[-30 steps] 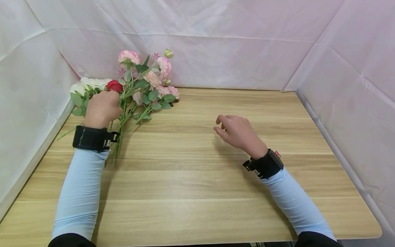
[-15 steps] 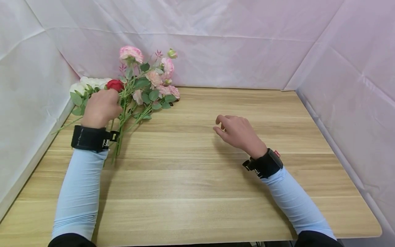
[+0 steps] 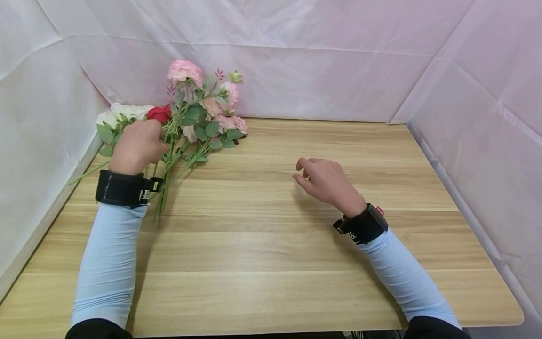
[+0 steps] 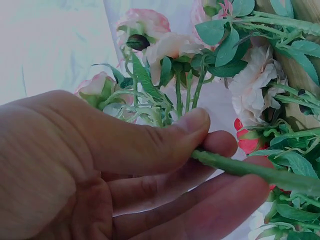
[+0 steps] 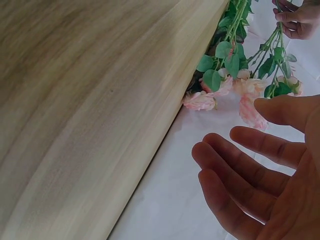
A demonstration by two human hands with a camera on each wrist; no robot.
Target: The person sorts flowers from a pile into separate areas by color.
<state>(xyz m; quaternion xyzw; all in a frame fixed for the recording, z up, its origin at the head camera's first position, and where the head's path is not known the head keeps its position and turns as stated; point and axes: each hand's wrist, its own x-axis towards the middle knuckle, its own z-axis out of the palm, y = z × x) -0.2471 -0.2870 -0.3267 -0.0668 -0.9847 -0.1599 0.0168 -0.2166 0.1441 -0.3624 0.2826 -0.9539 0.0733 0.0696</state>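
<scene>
My left hand [image 3: 139, 146] pinches a green stem [image 4: 250, 170] between thumb and fingers, and that spray of pink flowers [image 3: 199, 101] tilts up off the wooden table [image 3: 271, 245]. More pink flowers [image 3: 230, 125], a red rose [image 3: 158, 114] and white flowers [image 3: 123, 114] lie in a pile at the back left corner. The pink flowers [image 5: 235, 75] also show in the right wrist view. My right hand [image 3: 323, 181] hovers over the middle of the table, fingers loosely curled, holding nothing. Its fingers [image 5: 255, 165] hang relaxed.
White and pinkish sheets [image 3: 296, 61] wall the table in at the back, left and right. Loose green stems [image 3: 163, 193] trail toward me beside my left wrist. Black bands [image 3: 120, 189] wrap both wrists.
My left hand has lifted the pink flower spray a little higher; its top blooms have risen. The right hand has not moved.
</scene>
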